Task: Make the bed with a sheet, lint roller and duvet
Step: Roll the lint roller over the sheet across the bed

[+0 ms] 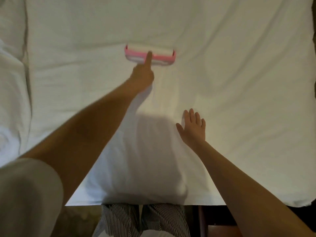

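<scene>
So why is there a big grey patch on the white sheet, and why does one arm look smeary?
Head view: the grey patch on the sheet is the person's own shadow, so light likely comes from behind them; the left arm, whose left hand grips the lint roller, is smeared by blur.

Dim, warm light falls on the white sheet (222, 48), brightest across its middle. A soft shadow (147, 151) darkens the near part. The left arm (89, 127) is blurred, the corners darken, and the edges bow.
</scene>
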Demonstrator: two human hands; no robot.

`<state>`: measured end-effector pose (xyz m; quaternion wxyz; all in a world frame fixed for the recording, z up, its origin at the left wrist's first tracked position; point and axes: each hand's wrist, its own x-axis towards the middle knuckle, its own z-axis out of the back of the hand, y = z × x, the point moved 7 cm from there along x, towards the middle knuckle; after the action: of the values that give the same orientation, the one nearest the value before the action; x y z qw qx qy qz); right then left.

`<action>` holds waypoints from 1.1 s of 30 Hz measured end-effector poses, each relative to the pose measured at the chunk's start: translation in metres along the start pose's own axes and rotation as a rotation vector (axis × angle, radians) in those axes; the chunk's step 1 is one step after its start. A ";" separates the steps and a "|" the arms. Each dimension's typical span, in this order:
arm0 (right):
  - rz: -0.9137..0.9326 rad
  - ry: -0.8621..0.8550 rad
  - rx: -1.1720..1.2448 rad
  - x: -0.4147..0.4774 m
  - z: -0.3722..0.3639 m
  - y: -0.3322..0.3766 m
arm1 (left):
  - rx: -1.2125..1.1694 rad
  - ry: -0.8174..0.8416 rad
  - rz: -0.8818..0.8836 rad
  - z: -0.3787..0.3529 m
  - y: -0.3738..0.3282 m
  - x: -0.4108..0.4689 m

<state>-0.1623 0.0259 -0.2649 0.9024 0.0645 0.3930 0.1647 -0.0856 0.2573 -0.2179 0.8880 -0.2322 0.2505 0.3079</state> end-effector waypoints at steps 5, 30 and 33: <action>-0.050 -0.064 0.001 0.001 0.005 -0.023 | -0.015 -0.078 -0.071 0.019 -0.037 -0.016; -0.066 -0.004 -0.213 0.010 0.013 -0.130 | 0.097 0.251 -0.118 -0.140 -0.006 -0.164; -0.059 -0.001 -0.183 0.012 0.012 -0.131 | 0.178 0.172 -0.126 -0.121 -0.053 -0.110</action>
<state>-0.1137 -0.0929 -0.2975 0.9092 -0.0298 0.3775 0.1730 -0.1623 0.1043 -0.2330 0.8980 -0.1932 0.3367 0.2072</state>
